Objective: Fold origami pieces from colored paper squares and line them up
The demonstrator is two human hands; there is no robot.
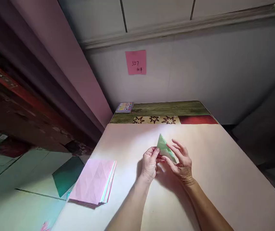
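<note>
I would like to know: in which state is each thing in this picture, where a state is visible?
Green paper: folded, pointed at the top, held
Left hand: closed on the green paper
Right hand: fingers spread, at the paper's right side
Paper stack: piled, pink sheet on top
Pink note: on the wall, written on
Curtain: hanging

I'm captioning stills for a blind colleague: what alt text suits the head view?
A person's left hand pinches a folded green paper over a pale tabletop, the right hand spread at the paper's right edge. A stack of sheets, pink on top, lies to the left; a pink note marked 357 is on the wall beyond.
</note>
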